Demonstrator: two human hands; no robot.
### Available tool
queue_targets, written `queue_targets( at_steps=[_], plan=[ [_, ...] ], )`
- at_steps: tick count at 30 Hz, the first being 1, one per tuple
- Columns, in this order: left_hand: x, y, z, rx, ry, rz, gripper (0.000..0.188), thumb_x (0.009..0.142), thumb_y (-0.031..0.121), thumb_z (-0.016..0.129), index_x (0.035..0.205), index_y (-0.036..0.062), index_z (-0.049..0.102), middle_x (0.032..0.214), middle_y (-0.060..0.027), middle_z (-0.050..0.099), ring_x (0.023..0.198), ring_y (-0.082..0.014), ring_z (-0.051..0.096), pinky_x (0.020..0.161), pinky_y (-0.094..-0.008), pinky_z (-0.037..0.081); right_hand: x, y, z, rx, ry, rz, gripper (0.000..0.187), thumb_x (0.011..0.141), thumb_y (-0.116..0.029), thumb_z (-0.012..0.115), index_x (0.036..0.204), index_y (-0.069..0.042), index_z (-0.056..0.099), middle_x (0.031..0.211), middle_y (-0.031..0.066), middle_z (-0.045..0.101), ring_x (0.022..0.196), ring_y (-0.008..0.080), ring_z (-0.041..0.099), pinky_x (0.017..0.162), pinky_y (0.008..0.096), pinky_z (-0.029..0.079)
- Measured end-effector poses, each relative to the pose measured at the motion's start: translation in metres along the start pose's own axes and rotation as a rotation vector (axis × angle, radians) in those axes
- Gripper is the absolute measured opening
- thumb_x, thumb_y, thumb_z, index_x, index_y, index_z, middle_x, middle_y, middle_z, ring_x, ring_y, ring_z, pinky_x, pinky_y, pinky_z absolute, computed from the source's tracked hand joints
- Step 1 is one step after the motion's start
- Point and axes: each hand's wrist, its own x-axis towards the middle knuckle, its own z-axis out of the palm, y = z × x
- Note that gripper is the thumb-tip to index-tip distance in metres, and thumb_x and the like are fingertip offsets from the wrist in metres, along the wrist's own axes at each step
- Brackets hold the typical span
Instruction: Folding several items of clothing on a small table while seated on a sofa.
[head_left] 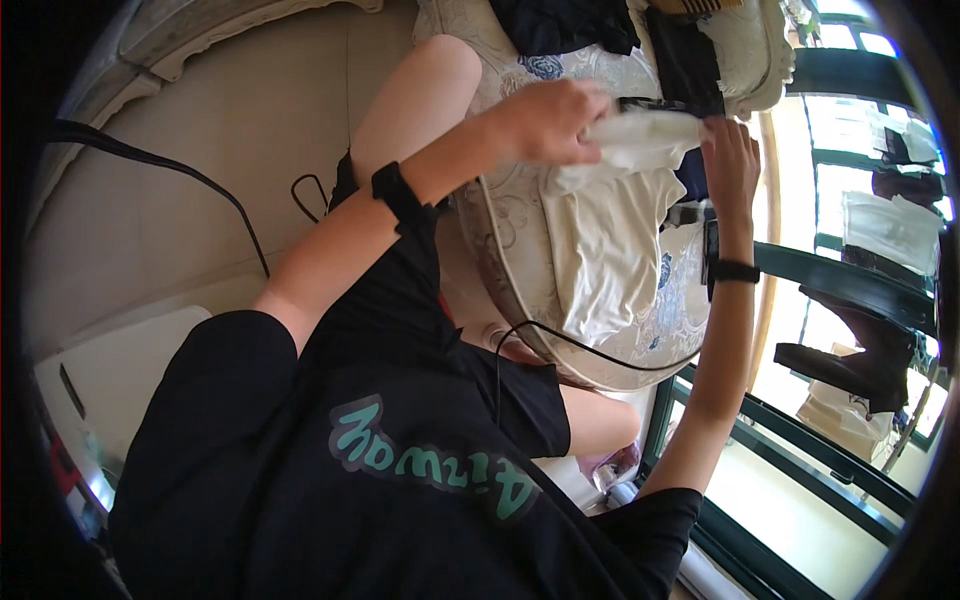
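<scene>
A cream-white cloth garment (615, 250) hangs down over the floral-patterned upholstered seat, its upper edge stretched between my two hands. My left hand (555, 122), wearing a black watch strap, is closed on the left end of that edge and somewhat blurred by motion. On the other side my right hand (732, 160), with a dark wristband, pinches the right end of the edge. Between them the cloth is gathered into a folded band. What kind of garment it is does not show clearly. Dark folded cloth lies partly hidden behind it.
Black garments (565, 22) lie at the far side of the floral seat (520, 265). A black cable (600, 352) crosses its near edge, and another cable (190, 165) runs at the left. Laundry (885, 235) hangs beyond the green-framed window (860, 275) on the right.
</scene>
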Motion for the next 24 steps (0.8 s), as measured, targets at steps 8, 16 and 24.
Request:
queue_targets(
  at_steps=[8,16,24],
  plan=[
    [-0.04,0.065,0.092,-0.018,-0.455,0.204,0.03,0.069,0.022,0.067,0.087,0.0017,0.054,0.084,-0.0127,0.056,0.08,-0.0279,0.059,0.071,-0.0375,0.049,-0.159,-0.005,-0.023,0.152,-0.258,-0.009,0.019,0.073,-0.001,0.059,0.091,-0.002,0.055,0.095,0.0113,0.055,0.09,0.0288,0.055,0.078,0.0391,0.045],
    [-0.121,0.082,0.214,0.123,-0.599,0.315,0.037,0.06,0.02,0.075,0.088,0.0042,0.056,0.087,-0.0104,0.059,0.086,-0.0255,0.059,0.075,-0.036,0.047,-0.238,-0.041,0.007,0.283,-0.646,-0.005,0.011,0.076,-0.008,0.054,0.086,-0.004,0.051,0.089,0.0097,0.05,0.09,0.0259,0.053,0.077,0.0368,0.045],
    [-0.133,0.074,0.218,0.019,-0.563,0.306,0.041,0.06,0.019,0.075,0.092,0.0026,0.055,0.09,-0.0124,0.058,0.092,-0.0278,0.057,0.074,-0.0375,0.048,-0.238,-0.046,0.024,0.257,-0.624,0.117,0.016,0.074,0.001,0.053,0.089,-0.004,0.051,0.093,0.0109,0.051,0.093,0.0284,0.052,0.08,0.0383,0.044]
  ],
)
